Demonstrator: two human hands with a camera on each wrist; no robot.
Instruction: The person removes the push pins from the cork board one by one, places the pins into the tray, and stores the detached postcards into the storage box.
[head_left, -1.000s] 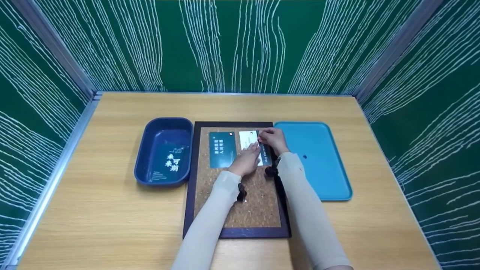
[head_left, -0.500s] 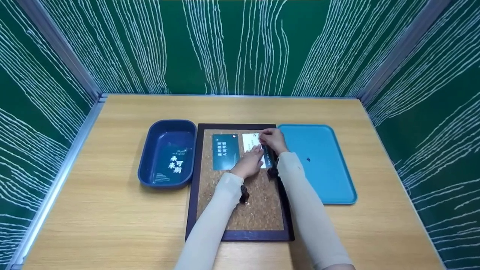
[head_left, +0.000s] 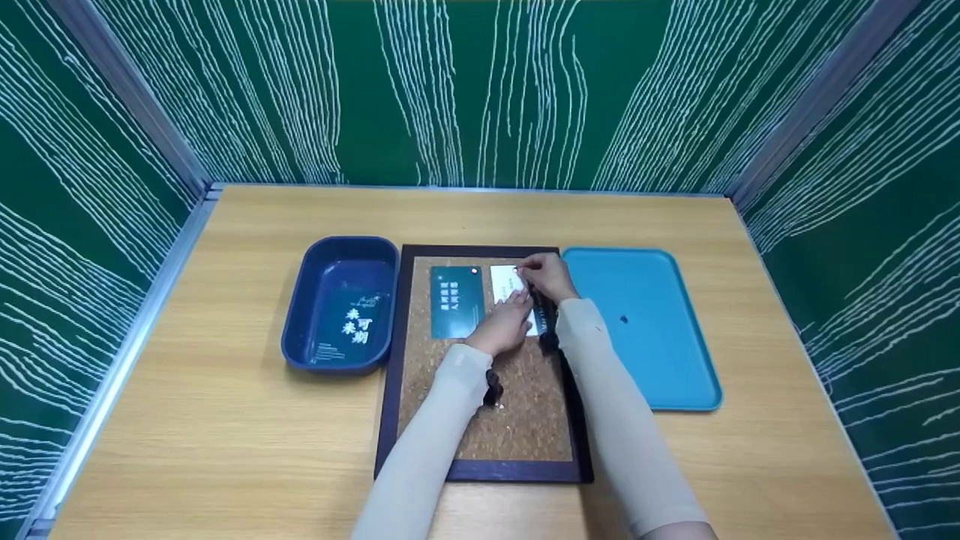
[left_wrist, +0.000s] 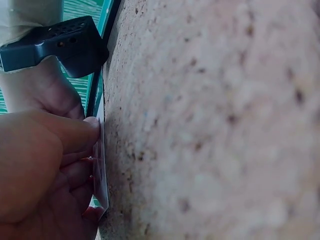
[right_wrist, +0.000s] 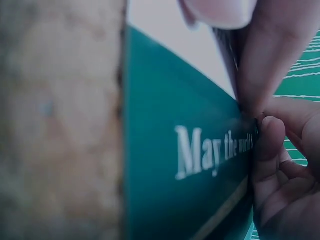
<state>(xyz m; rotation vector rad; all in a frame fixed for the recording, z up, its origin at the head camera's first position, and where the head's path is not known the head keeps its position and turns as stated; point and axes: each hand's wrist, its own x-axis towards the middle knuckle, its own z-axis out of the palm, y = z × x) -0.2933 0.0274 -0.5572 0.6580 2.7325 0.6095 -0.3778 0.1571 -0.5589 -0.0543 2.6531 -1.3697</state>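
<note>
A framed cork board [head_left: 525, 431] lies on the table. Near its top edge is a white-and-green card [head_left: 504, 279], printed "May the world" [right_wrist: 200, 150] on its green part. My left hand [head_left: 504, 324] rests its extended fingers on this card and covers its middle. At the card's upper part, my right hand [head_left: 551, 277] pinches a tiny thing between thumb and forefinger, apparently a push pin, nearly hidden by the fingertips. Beside it to the left, a green card [head_left: 454, 304] is fixed by a red-and-white push pin [head_left: 474, 271] at its upper right corner.
A dark blue basin [head_left: 295, 319] with another green card [head_left: 349, 330] in it stands left of the board. On the right lies a flat blue tray [head_left: 660, 337] bearing a small dark spot [head_left: 623, 319]. Green walls [head_left: 525, 90] enclose the table.
The whole head view shifts slightly to the right. Both hands stay at the white-and-green card, with only slight movement of the right fingertips.
</note>
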